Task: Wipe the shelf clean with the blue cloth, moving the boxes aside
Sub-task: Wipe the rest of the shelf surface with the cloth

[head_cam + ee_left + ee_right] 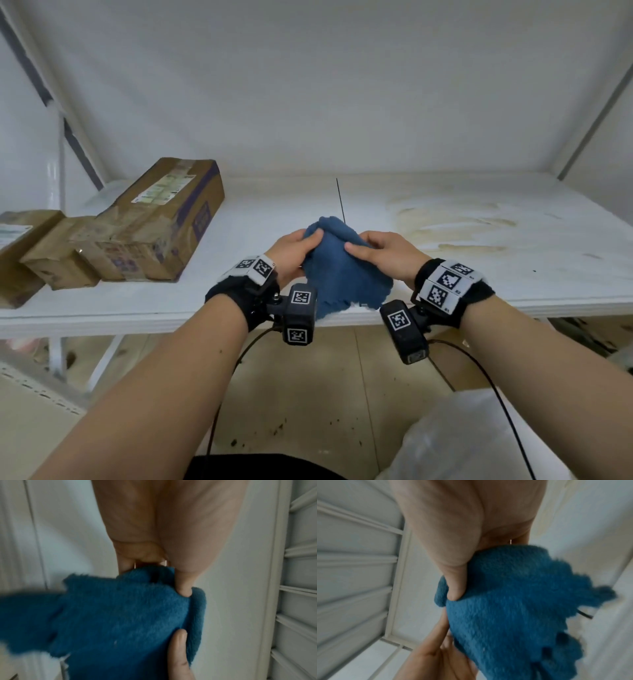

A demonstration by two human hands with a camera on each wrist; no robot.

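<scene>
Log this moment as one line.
both hands: left, right grip blue cloth | shelf: stained right | boxes: left

A plain white back wall (308, 85) rises behind; below, a speckled beige tiled floor (308, 394) shows dark crumbs.

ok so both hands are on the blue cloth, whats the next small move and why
Probably press the blue cloth down with the right hand and sweep right: the yellowish stains on the shelf lie there, while the boxes already sit at the left.
</scene>
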